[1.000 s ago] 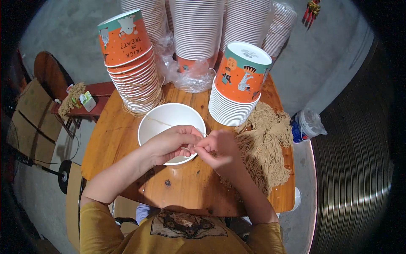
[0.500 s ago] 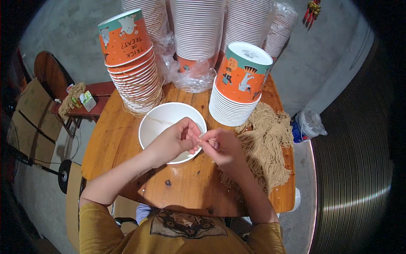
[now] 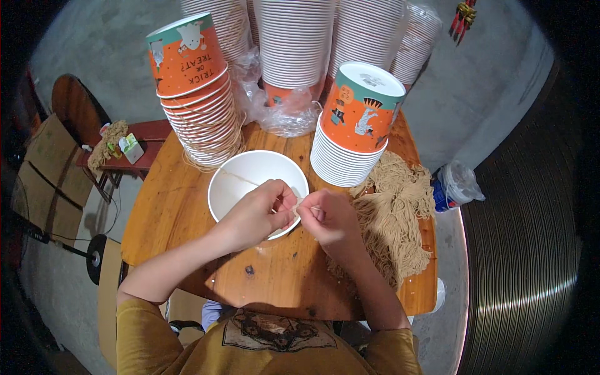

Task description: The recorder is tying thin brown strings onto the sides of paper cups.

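A white paper bucket, open side up, stands on the table in front of me. A thin tan cord crosses its mouth to my fingers. Over the bucket's near right rim my left hand pinches the cord between thumb and fingertips. Close beside it, almost touching, my right hand pinches the cord too, its other fingers curled in. The exact shape of the cord between the fingertips is too small to make out. To the right of my right hand lies a heap of tan cords.
At the back left leans a stack of upturned orange buckets with cords hanging from them. Another upturned stack stands behind the right hand. Tall bucket stacks in clear plastic line the back of the wooden table. Off its right edge is a plastic-topped pail.
My two hands stay together over the bucket's rim, still pinching the cord, with slight finger movement. The bucket appears shifted very slightly right, as does the whole view.
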Motion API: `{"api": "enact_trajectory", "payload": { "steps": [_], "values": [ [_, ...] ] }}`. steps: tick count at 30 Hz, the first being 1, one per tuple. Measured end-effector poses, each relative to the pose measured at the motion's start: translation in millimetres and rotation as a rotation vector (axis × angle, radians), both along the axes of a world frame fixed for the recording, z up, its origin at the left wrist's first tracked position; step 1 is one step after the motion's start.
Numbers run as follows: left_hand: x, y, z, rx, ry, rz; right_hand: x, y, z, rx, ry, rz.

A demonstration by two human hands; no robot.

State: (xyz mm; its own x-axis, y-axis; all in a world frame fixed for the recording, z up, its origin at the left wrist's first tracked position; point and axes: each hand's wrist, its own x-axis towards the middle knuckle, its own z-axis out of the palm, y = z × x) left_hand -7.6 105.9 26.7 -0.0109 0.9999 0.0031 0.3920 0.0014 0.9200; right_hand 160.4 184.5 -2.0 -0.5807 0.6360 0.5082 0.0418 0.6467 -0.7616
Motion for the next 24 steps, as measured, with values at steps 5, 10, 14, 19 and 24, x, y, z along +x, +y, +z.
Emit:
{"api": "enact_trajectory", "payload": {
  "steps": [5,10,14,19,24],
  "values": [
    [-2,0,0,0.029,0.084,0.009,0,0,0,0.025,-0.003,0.013],
    [3,-1,4,0.001,0.155,0.038,0,1,-1,0.007,0.001,0.008],
    [2,-1,-2,0.054,0.136,0.068,-1,0,1,0.041,0.016,0.005],
    [1,1,2,-0.011,0.178,0.069,-1,1,0,0.093,0.044,0.001],
    [0,1,-6,0.015,0.029,0.052,-1,-1,0,0.118,0.044,-0.005]
  ]
}}
